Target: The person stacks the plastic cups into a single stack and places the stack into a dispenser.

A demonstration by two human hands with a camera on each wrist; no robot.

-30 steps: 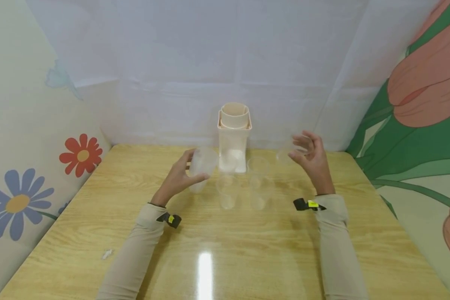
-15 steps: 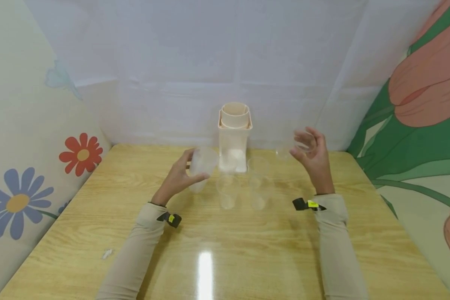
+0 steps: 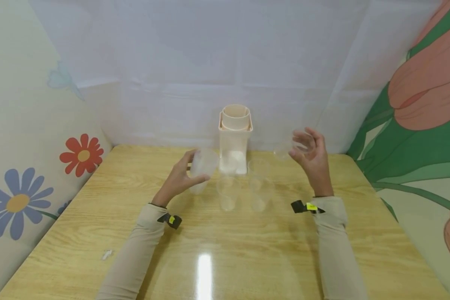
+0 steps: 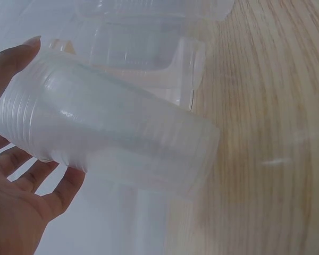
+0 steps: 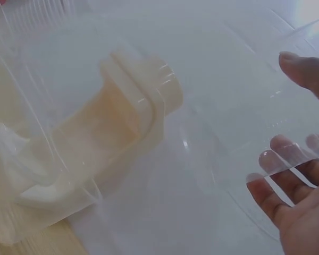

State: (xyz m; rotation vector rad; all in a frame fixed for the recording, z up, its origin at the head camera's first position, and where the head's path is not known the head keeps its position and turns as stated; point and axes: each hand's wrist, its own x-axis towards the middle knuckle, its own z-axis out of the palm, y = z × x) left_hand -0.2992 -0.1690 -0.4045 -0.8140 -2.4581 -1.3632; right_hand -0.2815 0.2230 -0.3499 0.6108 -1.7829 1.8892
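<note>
My left hand [image 3: 181, 175] grips a nested stack of clear plastic cups [image 4: 111, 117] near the ribbed rim end, thumb on one side and fingers on the other. The stack tilts in the left wrist view, base end over the wood. At the right, my raised right hand [image 3: 313, 156] holds a clear plastic cup [image 3: 283, 151] lying sideways, its rim toward the palm and its base pointing left. Its fingers show through the thin wall in the right wrist view. Between the hands, several clear cups [image 3: 228, 198] stand on the table, faint against the wood.
Behind the cups a cream-coloured holder [image 3: 233, 143] with a round tube top stands near the white backdrop [image 3: 172, 62]. A small white scrap [image 3: 107, 254] lies on the wooden table [image 3: 247, 258] at the left front. Painted walls flank both sides.
My right hand has turned and shifted slightly right, bringing the cup's round rim into view between thumb and fingers. The left hand and its stack have stayed nearly still.
</note>
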